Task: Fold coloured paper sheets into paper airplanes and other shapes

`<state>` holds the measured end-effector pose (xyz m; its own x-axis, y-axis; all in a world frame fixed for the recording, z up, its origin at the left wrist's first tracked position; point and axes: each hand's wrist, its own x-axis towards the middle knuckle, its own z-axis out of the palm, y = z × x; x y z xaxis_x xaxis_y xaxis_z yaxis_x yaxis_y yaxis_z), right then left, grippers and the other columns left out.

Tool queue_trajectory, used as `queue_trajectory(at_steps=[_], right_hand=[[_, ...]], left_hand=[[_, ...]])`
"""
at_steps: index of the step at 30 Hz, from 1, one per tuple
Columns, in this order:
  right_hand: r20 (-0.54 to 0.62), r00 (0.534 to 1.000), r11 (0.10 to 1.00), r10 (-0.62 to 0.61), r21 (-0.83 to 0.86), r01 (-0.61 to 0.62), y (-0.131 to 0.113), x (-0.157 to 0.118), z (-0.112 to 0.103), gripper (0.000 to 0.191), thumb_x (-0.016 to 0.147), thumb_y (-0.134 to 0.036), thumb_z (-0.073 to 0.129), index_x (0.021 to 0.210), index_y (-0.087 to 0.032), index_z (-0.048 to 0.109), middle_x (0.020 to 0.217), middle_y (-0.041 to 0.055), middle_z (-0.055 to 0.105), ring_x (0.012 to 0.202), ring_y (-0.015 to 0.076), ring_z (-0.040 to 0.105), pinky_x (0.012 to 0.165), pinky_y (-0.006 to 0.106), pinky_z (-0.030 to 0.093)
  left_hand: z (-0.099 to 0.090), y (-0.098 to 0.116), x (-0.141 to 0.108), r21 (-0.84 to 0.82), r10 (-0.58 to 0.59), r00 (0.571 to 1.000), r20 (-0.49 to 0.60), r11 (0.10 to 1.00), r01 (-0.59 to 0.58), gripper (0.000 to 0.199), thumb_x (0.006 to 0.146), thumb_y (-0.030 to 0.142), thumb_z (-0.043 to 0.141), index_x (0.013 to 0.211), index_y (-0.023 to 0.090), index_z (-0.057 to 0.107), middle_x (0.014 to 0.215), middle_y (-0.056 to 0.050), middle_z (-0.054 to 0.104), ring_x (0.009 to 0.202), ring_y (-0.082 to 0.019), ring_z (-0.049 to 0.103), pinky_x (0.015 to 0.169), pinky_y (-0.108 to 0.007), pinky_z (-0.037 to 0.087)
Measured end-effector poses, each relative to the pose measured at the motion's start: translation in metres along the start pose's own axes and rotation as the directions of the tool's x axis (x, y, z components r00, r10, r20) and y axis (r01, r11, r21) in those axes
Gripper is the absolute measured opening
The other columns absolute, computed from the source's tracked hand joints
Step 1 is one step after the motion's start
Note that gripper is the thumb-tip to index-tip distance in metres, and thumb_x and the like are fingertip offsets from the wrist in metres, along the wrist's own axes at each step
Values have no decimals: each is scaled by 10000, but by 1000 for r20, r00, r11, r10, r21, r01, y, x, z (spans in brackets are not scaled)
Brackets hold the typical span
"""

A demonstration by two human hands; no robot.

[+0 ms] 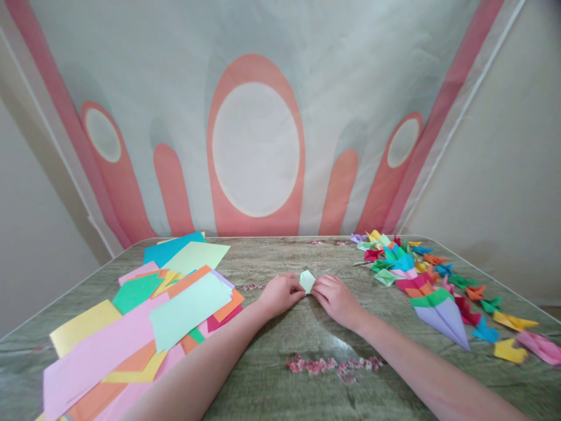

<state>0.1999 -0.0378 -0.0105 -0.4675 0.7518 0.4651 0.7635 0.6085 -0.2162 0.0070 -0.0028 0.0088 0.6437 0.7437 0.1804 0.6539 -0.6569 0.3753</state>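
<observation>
A small folded piece of pale green paper (pixel 307 281) is held between my two hands near the middle of the table. My left hand (pixel 284 292) pinches its left lower edge, with the fingers curled. On the other side, my right hand (pixel 335 296) grips the right edge between thumb and fingers. The paper has a pointed top and several straight sides. My fingertips hide its lower corners.
Loose coloured paper sheets (pixel 109 345) lie in an overlapping pile at the left. Many folded paper figures (pixel 403 263) cover the right side, with a lilac and green paper plane (pixel 442 318) among them. A printed cloth (pixel 175 58) hangs behind the wood-patterned table (pixel 263 374).
</observation>
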Motion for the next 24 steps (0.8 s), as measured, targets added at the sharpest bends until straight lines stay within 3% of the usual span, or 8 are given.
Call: queue_trajectory(at_steps=[7,16,24], right_hand=[[-21,998,989,62,135,-59,9,4,7,187,876,-205,481,766,-174,629,783,33,615,785,157,544,752,300,401],[6,994,962,110,252,-108,14,10,7,168,849,-232,517,724,-174,613,742,26,613,755,160,551,726,291,411],[-26,973,946,229,244,-216,17,11,17,89,789,-218,587,726,-166,623,821,41,599,836,175,538,784,312,401]], left_hand=[[0,-5,5,-192,-73,997,10,979,73,203,783,277,551,808,181,729,737,-17,674,752,-147,562,714,-221,400],[7,-3,7,-177,-175,984,8,969,174,229,761,284,542,792,166,735,736,-32,698,673,-141,555,655,-225,397],[10,-6,12,-187,-221,975,18,957,221,237,736,304,536,775,175,732,729,-20,694,688,-152,574,629,-226,397]])
